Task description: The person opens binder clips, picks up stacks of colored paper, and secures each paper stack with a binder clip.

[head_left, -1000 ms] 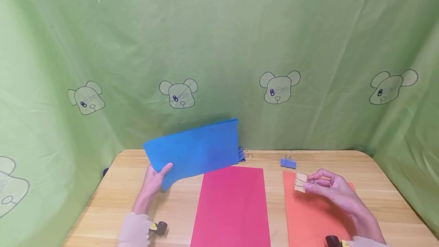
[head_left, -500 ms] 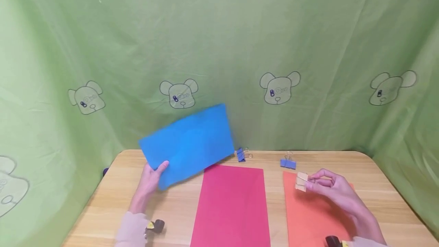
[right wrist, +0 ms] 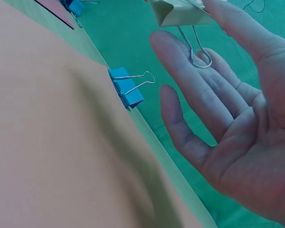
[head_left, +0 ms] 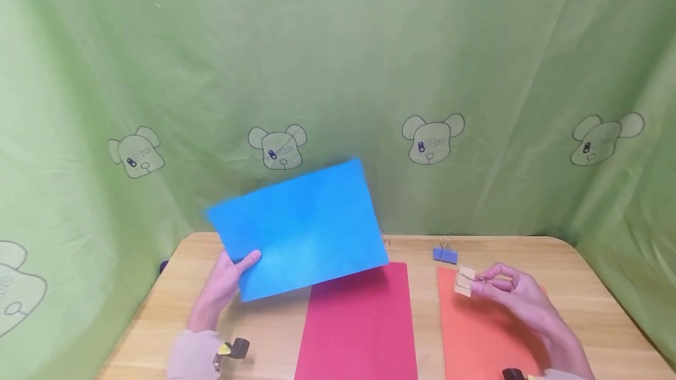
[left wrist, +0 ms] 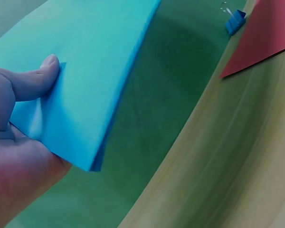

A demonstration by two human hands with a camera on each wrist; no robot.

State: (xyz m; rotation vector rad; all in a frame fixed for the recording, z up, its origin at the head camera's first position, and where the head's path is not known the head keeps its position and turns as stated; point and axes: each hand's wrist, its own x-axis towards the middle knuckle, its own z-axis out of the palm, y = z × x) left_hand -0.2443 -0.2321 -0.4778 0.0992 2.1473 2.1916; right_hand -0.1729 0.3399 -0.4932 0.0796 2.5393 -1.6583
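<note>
Though aslant, a plain, bright-blue rectangular sheet (head_left: pixel 311 224)

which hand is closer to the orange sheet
Right. The right hand, holding a pale binder clip, is above the orange sheet; the left hand, gripping the blue sheet, is far left, beyond the pink sheet.

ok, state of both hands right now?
Left hand: holding the blue sheet, thumb on its face.
Right hand: holding the cream binder clip by its wire handles.
</note>
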